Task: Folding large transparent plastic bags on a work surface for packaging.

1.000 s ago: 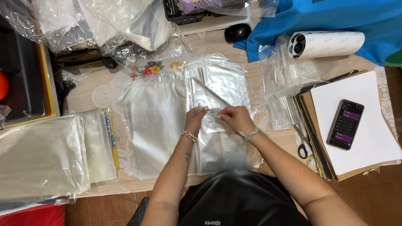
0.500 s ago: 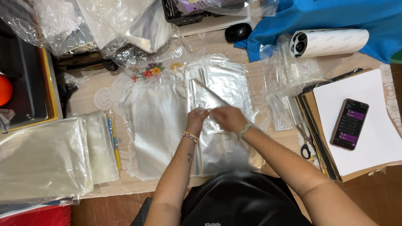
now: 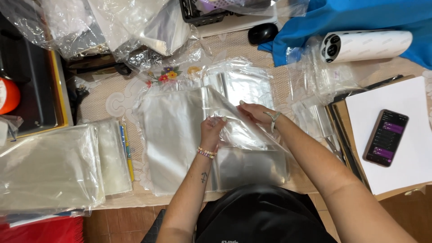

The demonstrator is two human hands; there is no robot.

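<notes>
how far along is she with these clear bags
Done, it seems: a flat stack of clear bags lies at the table's left edge. In hand: left hand and right hand lift one clear sleeve. Left: the pile under it.

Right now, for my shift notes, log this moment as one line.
left hand: pinching clear plastic bag | right hand: gripping same bag's edge | bag: lifted above stack of clear bags | phone: on white paper
</notes>
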